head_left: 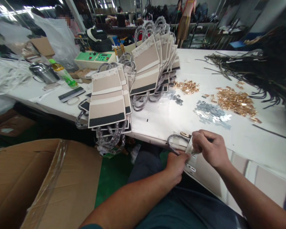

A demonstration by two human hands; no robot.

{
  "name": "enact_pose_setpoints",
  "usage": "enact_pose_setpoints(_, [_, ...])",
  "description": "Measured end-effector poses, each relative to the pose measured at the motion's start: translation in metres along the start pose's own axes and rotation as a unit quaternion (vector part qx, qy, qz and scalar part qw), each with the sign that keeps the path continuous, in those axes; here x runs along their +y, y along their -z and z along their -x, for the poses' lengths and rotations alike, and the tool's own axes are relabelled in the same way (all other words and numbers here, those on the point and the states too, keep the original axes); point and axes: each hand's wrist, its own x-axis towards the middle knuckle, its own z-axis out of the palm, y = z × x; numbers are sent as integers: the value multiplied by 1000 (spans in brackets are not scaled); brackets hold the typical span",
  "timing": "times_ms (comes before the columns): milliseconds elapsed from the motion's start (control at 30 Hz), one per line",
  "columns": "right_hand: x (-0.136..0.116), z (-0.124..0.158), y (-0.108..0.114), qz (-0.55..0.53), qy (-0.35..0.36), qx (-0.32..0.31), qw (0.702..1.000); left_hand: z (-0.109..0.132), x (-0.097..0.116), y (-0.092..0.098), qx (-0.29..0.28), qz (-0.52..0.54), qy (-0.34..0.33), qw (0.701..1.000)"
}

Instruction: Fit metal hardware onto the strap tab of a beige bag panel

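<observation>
A beige bag panel [206, 173] with a plastic-wrapped handle [173, 141] lies over the table's front edge. My left hand [177, 167] is closed on the panel's upper edge, by the handle's base. Above it, my right hand [212, 148] is a fist at the same edge. A dark, thin end shows by its fingers, but I cannot make out what it is. Beyond the fist, a small gold-coloured metal fitting [185, 135] is at the handle's end. A slotted metal plate [191, 167] sits on the panel below my left fingers.
Stacked bag panels [107, 108] with wrapped handles stand at left. Gold fittings [235, 101] and flat silver plates [212, 113] lie in piles ahead. Black straps [250, 70] cover the right side. A cardboard box [71, 178] stands lower left; a bottle [64, 74] is at the back left.
</observation>
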Motion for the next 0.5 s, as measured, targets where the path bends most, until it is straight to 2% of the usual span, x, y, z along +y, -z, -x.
enact_pose_setpoints(100, [-8, 6, 10, -107, 33, 50, 992, -3, -4, 2, 9, -3, 0, 1000])
enact_pose_setpoints(167, [-20, 10, 13, -159, 81, 101, 979, -4, -7, 3, 9, -2, 2, 1000])
enact_pose_setpoints(267, [-27, 16, 7, -151, 122, 137, 971, -5, -8, 2, 14, -6, 1, 1000])
enact_pose_setpoints(400, [-8, 17, 5, -99, 65, 128, 985, -3, -4, 1, 23, -22, -6, 999])
enact_pose_setpoints(500, [6, 10, 27, 26, 4, 99, 995, -3, -3, 2, 16, -26, -9, 999])
